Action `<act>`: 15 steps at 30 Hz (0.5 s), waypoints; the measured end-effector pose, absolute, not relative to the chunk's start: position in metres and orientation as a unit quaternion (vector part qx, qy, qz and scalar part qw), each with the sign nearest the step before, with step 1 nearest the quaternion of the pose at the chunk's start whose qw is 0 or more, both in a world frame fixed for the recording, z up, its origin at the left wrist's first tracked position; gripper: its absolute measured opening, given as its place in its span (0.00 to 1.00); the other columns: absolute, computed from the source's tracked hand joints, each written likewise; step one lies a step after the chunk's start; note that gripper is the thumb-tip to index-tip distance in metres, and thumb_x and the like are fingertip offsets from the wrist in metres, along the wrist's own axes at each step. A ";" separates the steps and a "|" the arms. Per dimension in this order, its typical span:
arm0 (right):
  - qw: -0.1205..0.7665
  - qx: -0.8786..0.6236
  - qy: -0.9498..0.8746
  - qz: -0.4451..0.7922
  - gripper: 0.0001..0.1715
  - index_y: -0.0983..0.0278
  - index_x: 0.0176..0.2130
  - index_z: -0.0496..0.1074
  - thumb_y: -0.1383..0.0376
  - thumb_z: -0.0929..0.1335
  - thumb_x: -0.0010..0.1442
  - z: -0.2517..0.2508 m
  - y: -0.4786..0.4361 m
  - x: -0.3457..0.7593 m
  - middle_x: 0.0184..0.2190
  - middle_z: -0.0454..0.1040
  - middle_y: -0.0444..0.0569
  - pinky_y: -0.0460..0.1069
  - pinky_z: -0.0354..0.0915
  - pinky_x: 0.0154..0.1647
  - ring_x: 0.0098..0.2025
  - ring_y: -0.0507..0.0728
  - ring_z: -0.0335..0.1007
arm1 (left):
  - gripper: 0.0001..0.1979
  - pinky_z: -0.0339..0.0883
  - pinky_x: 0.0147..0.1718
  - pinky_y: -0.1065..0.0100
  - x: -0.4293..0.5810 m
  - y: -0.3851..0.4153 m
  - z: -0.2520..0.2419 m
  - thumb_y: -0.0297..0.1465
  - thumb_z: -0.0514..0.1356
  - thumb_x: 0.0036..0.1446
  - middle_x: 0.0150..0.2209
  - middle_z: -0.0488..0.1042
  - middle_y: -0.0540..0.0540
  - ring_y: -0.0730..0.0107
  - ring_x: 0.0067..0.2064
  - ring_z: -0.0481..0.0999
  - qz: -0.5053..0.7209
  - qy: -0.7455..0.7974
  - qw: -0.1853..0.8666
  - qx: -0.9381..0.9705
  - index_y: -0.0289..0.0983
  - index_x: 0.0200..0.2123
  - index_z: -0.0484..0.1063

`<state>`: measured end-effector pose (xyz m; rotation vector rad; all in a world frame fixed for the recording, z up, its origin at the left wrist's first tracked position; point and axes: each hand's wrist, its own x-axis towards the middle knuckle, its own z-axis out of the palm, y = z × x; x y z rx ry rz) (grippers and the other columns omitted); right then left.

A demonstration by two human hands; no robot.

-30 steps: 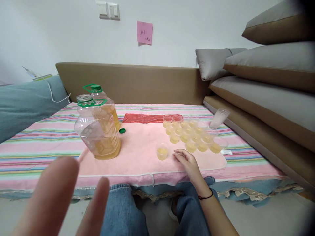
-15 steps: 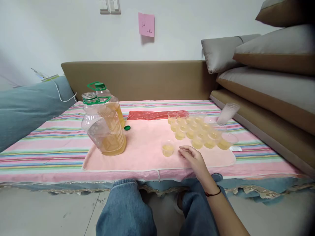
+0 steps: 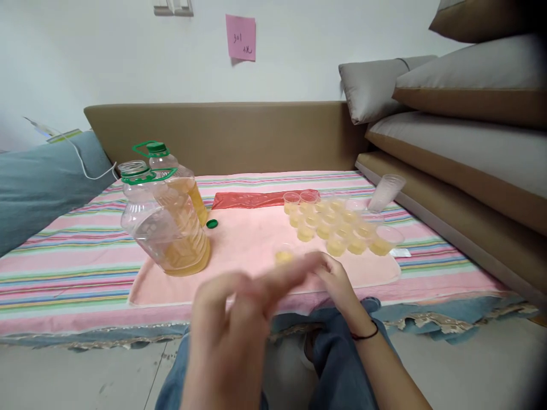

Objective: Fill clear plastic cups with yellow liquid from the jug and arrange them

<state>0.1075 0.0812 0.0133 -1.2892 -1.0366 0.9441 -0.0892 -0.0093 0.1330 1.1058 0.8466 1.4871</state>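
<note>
My left hand (image 3: 239, 319), blurred by motion, reaches up in front of the camera with a finger stretched to the right. Nothing shows in it. Its fingertip overlaps the fingers of my right hand (image 3: 337, 280); whether they touch I cannot tell. My right hand rests low over the pink cloth (image 3: 243, 239), fingers loosely extended, with no object visible in it. Just beyond the left hand stands a clear plastic cup (image 3: 284, 254) of pale yellow liquid, partly hidden. Several similar filled cups (image 3: 335, 245) stand grouped to the right.
An uncapped jug (image 3: 171, 239) of yellow liquid stands at left, a capped jug (image 3: 194, 199) behind it. A green cap (image 3: 212, 224) lies nearby. Behind are a red plastic bag (image 3: 252, 200) and, at right, a leaning cup stack (image 3: 387, 192). Cushions (image 3: 453, 136) pile up on the right.
My left hand has come into view from below and partly covers the single cup. My right hand stays near its place. The view has shifted slightly to the right.
</note>
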 end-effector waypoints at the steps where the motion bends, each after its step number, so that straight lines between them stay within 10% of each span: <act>1: 0.580 -0.551 -0.442 0.406 0.20 0.61 0.34 0.78 0.50 0.74 0.45 0.014 0.081 0.107 0.31 0.80 0.49 0.55 0.68 0.42 0.38 0.61 0.75 | 0.14 0.67 0.54 0.49 -0.086 0.009 0.130 0.41 0.62 0.54 0.52 0.72 0.49 0.55 0.57 0.69 0.619 0.363 0.505 0.479 0.49 0.44 0.66; 8: 0.576 -0.537 -0.427 0.444 0.16 0.60 0.34 0.78 0.54 0.74 0.45 0.018 0.085 0.101 0.38 0.81 0.52 0.55 0.69 0.43 0.42 0.62 0.75 | 0.34 0.63 0.53 0.48 -0.070 0.105 0.028 0.31 0.69 0.38 0.51 0.69 0.38 0.52 0.54 0.71 0.463 0.542 0.356 0.605 0.39 0.49 0.57; 15: 0.570 -0.525 -0.412 0.480 0.13 0.60 0.34 0.76 0.59 0.73 0.45 0.018 0.084 0.094 0.37 0.79 0.49 0.52 0.68 0.40 0.43 0.60 0.75 | 0.36 0.69 0.47 0.58 -0.049 0.120 0.001 0.33 0.68 0.43 0.49 0.71 0.39 0.60 0.49 0.75 0.469 0.515 0.360 0.620 0.40 0.52 0.51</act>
